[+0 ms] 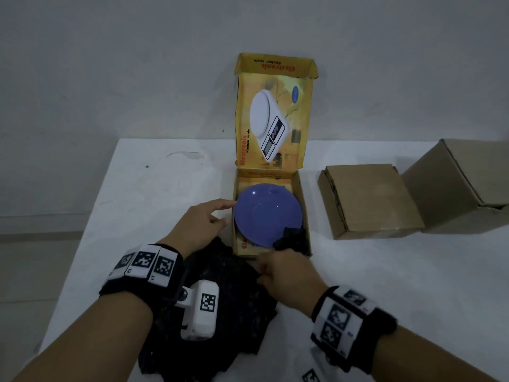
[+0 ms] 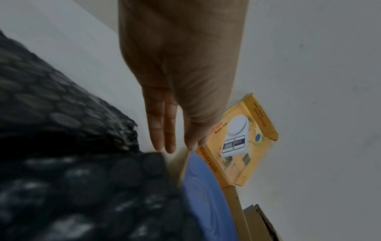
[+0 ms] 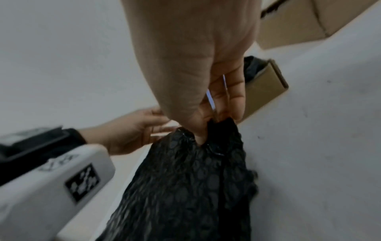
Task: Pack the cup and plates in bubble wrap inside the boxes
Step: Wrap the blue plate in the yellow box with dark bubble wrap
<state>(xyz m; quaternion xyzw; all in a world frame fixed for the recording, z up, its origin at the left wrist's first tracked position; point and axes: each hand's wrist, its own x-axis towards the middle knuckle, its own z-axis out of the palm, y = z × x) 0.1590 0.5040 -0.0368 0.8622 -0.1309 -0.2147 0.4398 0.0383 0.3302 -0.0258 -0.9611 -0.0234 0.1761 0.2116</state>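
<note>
Two hands, two jobs: use the left hand (image 1: 201, 219) flat, fingers straight and gripping nothing, to steady the left rim of the plate (image 1: 268, 215); hard to tell whether the fingertips touch the rim or only the box (image 1: 302, 205) wall beside it. Draw the wrap (image 1: 225, 285) with the right hand (image 1: 286, 274), now pinching a gathered edge between thumb and fingers just below the box's near wall. Pull slowly and low, feeding the sheet over the plate rather than tugging, since a jerk would probably tip the plate further or drag the light box across the table (image 1: 154, 188). Tuck the slack down the sides before closing the lid (image 1: 272, 119), standing upright at upper centre. As for the plate itself: blue, glossy, shallow, bare on top, seated in the yellow box at mid-frame and tilted, apparently a little too wide to lie flat, with a dark wad of wrap at its lower right edge. Likely slick under the fingers, so press on the rim, not the face. Most of the wrap still spread on the table at lower centre, under the left wrist.
</note>
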